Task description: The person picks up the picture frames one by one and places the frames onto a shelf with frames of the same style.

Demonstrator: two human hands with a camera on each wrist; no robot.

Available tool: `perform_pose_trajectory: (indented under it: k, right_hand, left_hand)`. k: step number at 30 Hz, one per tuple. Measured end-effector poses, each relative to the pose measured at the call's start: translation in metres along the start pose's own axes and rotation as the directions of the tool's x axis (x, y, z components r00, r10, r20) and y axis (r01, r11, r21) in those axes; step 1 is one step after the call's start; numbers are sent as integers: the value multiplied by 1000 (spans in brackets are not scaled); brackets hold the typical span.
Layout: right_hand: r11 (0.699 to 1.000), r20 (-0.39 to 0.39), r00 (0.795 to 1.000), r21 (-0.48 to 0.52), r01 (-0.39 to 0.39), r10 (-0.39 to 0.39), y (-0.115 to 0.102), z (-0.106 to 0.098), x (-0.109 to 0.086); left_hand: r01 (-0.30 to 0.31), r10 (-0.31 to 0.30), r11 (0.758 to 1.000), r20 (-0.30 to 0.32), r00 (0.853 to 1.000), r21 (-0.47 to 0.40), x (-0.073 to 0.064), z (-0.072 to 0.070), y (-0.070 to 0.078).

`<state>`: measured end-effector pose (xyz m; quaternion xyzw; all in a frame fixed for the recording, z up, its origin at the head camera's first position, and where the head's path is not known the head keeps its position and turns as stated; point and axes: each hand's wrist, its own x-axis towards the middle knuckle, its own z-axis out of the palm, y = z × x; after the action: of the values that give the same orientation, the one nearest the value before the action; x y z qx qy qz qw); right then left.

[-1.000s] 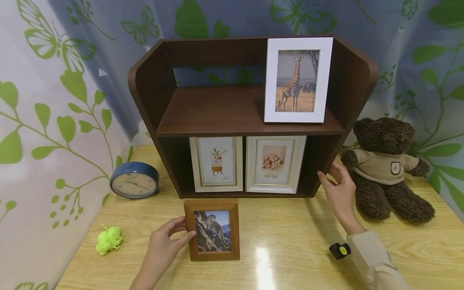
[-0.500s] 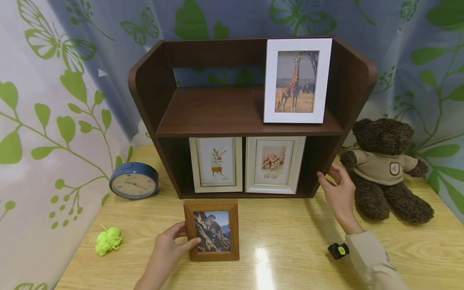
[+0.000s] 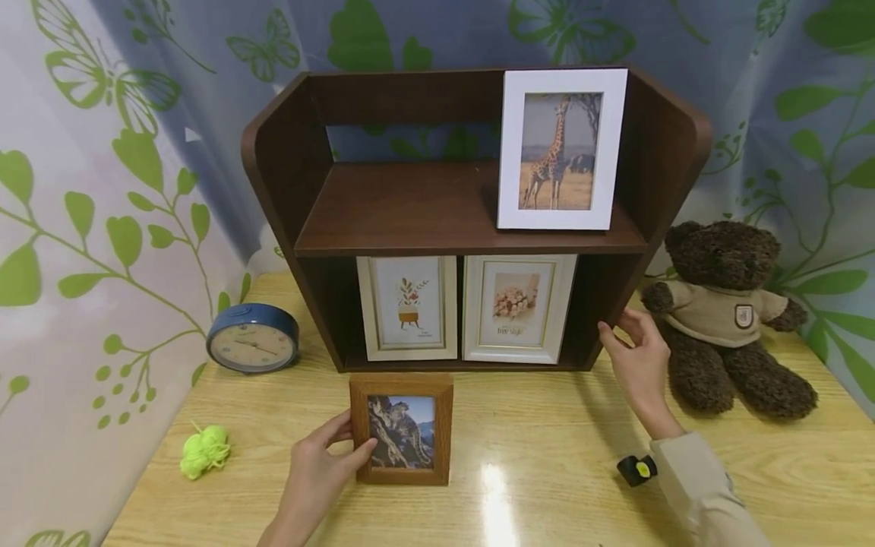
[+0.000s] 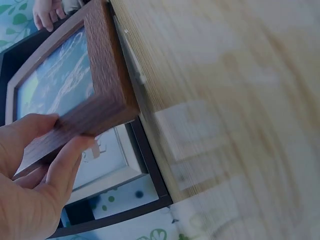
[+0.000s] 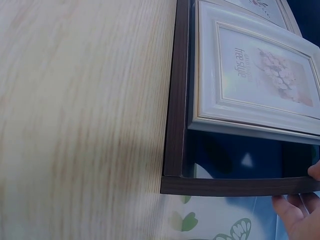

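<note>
My left hand point(image 3: 321, 471) pinches the left edge of a brown wooden picture frame point(image 3: 440, 429) with a snow leopard photo, thumb on its front. The left wrist view shows the fingers point(image 4: 67, 162) behind the frame's edge. The picture frame stands in front of a dark brown two-tier shelf point(image 3: 403, 205). My right hand point(image 3: 640, 365) grips the shelf's right side panel near the bottom. In the right wrist view the thumb point(image 5: 315, 171) is on the panel's inner face and the fingers are outside it.
A white giraffe picture frame point(image 3: 509, 152) stands on the upper tier. Below stand a plant picture frame point(image 3: 410, 353) and a flower picture frame point(image 3: 472, 304). A blue clock point(image 3: 253, 338) and green yarn point(image 3: 205, 452) are at left; a teddy bear point(image 3: 728, 304) and small black object point(image 3: 636, 471) at right.
My left hand has shifted slightly right, its thumb further onto the front of the wooden picture frame, which has moved slightly up in the head view. My right hand stays on the shelf.
</note>
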<state>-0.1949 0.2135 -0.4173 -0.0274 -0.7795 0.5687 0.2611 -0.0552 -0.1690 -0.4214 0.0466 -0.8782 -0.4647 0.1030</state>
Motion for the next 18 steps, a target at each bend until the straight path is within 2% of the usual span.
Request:
perform_pose_trajectory:
  k: [2,5,18]
  right_hand:
    - [1000,-1,1000,4,-1,1,-1,0,0]
    - [1000,-3,1000,2,-3,3,-2,0,-1]
    - [1000,5,1000,-21,-9,9,-1,-1,-1]
  left_hand:
    - [-3,2,999,-25,1000,-41,0,0,1]
    - [-38,34,997,-59,998,-73,-1,1,2]
    - [-122,107,986,-123,987,-116,0,3,6]
